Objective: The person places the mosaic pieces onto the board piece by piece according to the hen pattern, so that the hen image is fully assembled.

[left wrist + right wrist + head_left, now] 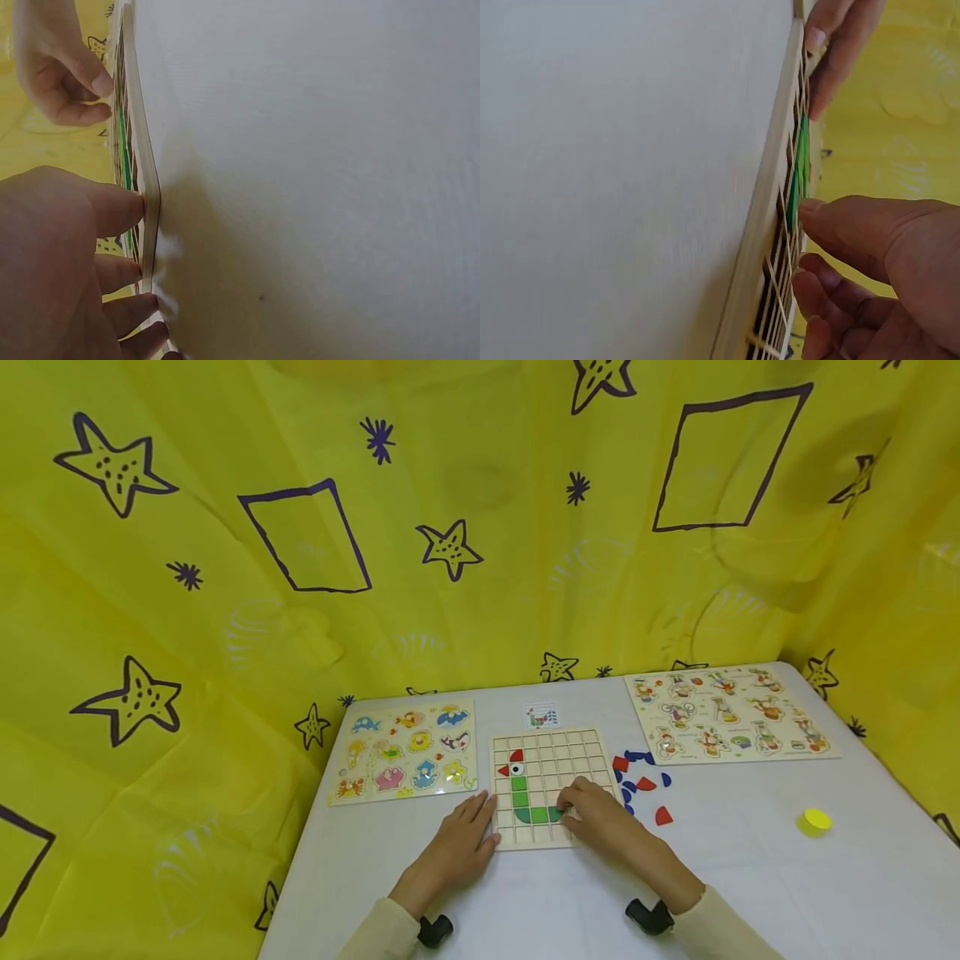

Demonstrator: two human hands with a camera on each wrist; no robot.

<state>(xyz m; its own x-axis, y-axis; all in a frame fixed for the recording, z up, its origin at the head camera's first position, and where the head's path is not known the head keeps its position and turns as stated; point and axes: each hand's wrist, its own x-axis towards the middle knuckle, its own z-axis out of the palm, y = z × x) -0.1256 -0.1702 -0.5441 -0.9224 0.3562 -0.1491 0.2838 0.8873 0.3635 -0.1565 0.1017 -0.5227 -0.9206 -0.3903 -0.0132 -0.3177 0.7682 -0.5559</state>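
Observation:
A wooden grid board (573,752) lies on the table with red, white and green pieces forming a bird's head, neck and lower body. My left hand (461,839) rests at the board's left edge; its thumb and loosely bent fingers touch the rim in the left wrist view. Over the lower right of the grid, my right hand (600,818) has its thumb tip right at a dark green piece (555,814) that sits in a cell. A gap shows between that thumb and the bent fingers (817,289) in the right wrist view. The hand partly covers the piece.
Loose red and blue pieces (643,784) lie right of the board. A picture card (541,716) is behind it. Puzzle boards with sea animals (405,747) and dressed animals (731,714) flank it. A yellow round object (814,822) stands farther right. A yellow curtain (480,610) encloses the table.

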